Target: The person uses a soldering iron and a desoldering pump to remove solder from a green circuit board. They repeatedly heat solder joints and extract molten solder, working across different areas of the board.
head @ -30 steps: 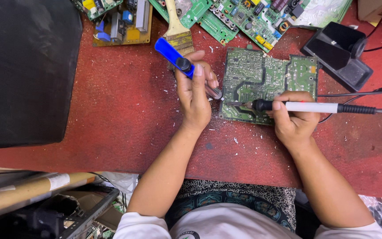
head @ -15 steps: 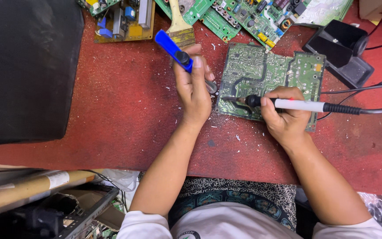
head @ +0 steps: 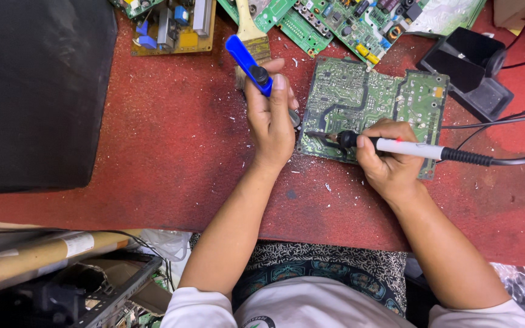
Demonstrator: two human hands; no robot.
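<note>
Iron tip has slid left along the green circuit board [head: 369, 100] on the red bench [head: 171, 140]. Right hand [head: 387, 161] clamped on soldering iron [head: 405, 147]; left hand [head: 271, 118] gripping blue desoldering pump [head: 248, 64], poised beside the joint. Paintbrush [head: 251, 30] behind.

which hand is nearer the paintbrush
Left. The left hand holds a blue tool right beside the paintbrush; the right hand grips the soldering iron over the board, farther off.

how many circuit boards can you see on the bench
About 4: one green board under the hands, one yellowish board top left, two or so overlapping green boards along the top edge; more may be cropped.
</note>
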